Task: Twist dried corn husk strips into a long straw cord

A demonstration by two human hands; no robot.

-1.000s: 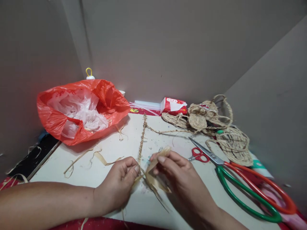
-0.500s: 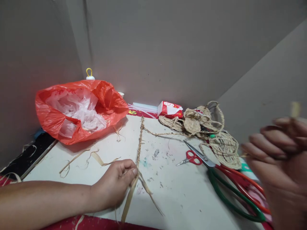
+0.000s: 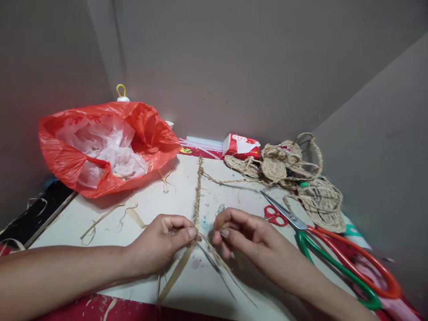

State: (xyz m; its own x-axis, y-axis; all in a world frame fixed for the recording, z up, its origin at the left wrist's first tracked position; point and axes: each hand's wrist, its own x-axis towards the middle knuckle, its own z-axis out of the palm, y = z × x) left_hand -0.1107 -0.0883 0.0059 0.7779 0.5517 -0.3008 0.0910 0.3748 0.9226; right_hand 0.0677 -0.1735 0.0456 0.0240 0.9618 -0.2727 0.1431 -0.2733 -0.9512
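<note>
A thin braided straw cord (image 3: 198, 196) runs down the middle of the white board (image 3: 174, 200), with loose strands fanning out at its near end. My left hand (image 3: 170, 240) pinches the braid where the strands separate. Just to the right, my right hand (image 3: 240, 234) is closed, thumb against fingertips, close to the right-hand strands; whatever is between its fingers is too small to make out. One wide flat strand (image 3: 175, 278) hangs toward the near edge below my left hand.
A red plastic bag (image 3: 110, 151) with white plastic inside stands at the left. Large scissors (image 3: 334, 249), small red-handled scissors (image 3: 276, 215), coiled straw rope pieces (image 3: 274, 167) and a tissue pack (image 3: 241, 146) lie at the right and back. Loose straw bits (image 3: 100, 220) lie left.
My right hand has come down from the raised far right to beside the braid's near end. My left hand still pinches the braid. The view has shifted slightly.
</note>
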